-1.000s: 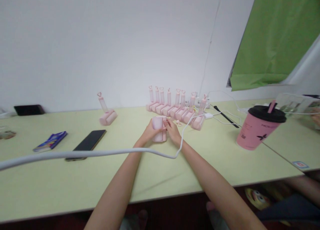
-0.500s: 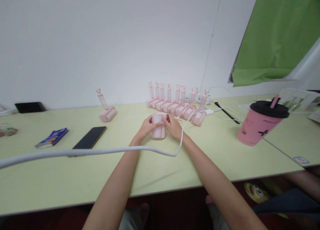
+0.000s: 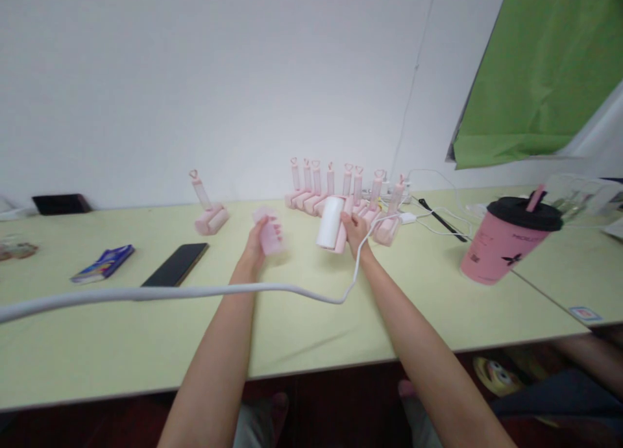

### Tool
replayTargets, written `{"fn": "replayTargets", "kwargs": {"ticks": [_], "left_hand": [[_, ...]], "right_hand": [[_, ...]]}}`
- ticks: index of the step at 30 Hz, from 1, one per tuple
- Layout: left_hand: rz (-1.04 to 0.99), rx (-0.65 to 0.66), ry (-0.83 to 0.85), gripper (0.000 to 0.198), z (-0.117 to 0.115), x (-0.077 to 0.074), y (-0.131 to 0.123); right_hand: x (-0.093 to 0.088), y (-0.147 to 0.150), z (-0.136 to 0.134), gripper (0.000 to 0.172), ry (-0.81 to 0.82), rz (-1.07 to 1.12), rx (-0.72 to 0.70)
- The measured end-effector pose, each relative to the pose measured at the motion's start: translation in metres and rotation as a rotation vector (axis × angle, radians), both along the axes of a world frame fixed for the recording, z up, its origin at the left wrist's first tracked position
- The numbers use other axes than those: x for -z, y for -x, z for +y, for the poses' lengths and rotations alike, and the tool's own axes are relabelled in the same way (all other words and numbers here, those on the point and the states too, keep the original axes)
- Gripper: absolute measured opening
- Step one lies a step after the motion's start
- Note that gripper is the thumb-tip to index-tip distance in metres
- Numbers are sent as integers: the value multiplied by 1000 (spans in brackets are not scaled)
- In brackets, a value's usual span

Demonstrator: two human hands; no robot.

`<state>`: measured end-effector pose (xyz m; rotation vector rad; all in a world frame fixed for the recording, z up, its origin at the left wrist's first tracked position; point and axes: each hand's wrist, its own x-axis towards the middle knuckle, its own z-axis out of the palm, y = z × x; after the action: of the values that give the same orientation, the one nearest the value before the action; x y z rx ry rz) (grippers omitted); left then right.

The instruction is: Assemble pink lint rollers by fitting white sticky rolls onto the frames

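My left hand (image 3: pixel 256 242) is closed around a pale pink cover (image 3: pixel 270 232), blurred by motion, held just over the table. To its right, my right hand (image 3: pixel 357 232) grips a white roller (image 3: pixel 331 223) in a pink holder (image 3: pixel 342 232), tilted and apart from the cover. Behind the right hand stands a row of several pink rollers (image 3: pixel 304 200), each with a clear upright handle and a loop on top; the held roller hides part of that row. One more pink roller with an upright handle (image 3: pixel 211 219) stands alone to the left.
A white cable (image 3: pixel 195 292) crosses close in front of the view. On the left lie a phone (image 3: pixel 176 265), a blue packet (image 3: pixel 104 264) and a black device (image 3: pixel 61 204). A pink cup with a black lid (image 3: pixel 506 243) and a black strap (image 3: pixel 442 219) are on the right.
The pink piece that both hands held together is now apart: the cover has gone left with my left hand, and the white roller shows in my right hand.
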<state>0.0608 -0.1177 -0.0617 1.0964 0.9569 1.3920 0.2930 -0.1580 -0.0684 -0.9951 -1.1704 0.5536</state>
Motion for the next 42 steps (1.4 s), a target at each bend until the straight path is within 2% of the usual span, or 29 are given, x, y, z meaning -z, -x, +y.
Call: {"fn": "replayTargets", "kwargs": {"ticks": [2, 4, 8, 11, 15, 19, 22, 26, 29, 30, 31, 32, 34, 35, 38, 42], "left_hand": [[14, -257, 39, 39, 9, 1, 24], [154, -472, 40, 45, 16, 3, 41], [480, -909, 52, 72, 18, 2, 50], [767, -1052, 11, 75, 9, -3, 45], [1182, -1095, -40, 61, -5, -5, 42], [1513, -1039, -18, 42, -10, 4, 45], [1624, -993, -1, 37, -8, 10, 50], [1560, -974, 13, 36, -12, 8, 50], [1391, -1029, -214, 45, -19, -3, 34], [1316, -992, -321, 47, -21, -7, 25], [1223, -891, -405, 48, -22, -9, 14], [1120, -732, -454, 47, -24, -10, 2], [897, -270, -439, 49, -25, -7, -24], [875, -178, -432, 50, -24, -3, -36], [844, -34, -419, 52, -22, 10, -58], [801, 109, -401, 56, -17, 13, -60]], "right_hand": [[-4, -12, 4, 46, 0, 182, 63], [-4, -17, 9, 46, 5, 252, 59], [5, -4, 13, 45, 81, 159, -41], [10, 10, 8, 46, 107, 29, -126], [10, 17, -1, 47, 130, -98, -190], [15, 19, -1, 50, 131, -185, -244], [22, 20, 2, 49, 134, -251, -262], [30, 22, 5, 48, 132, -358, -247], [32, 24, 4, 48, 133, -439, -231], [32, 25, 4, 48, 126, -460, -222], [32, 25, 3, 47, 115, -481, -211], [33, 26, 3, 47, 103, -502, -200], [33, 27, 2, 45, 81, -536, -179], [34, 27, 2, 43, 75, -544, -172], [35, 26, 3, 36, 83, -514, -167], [33, 25, 4, 33, 144, -451, -255]]}}
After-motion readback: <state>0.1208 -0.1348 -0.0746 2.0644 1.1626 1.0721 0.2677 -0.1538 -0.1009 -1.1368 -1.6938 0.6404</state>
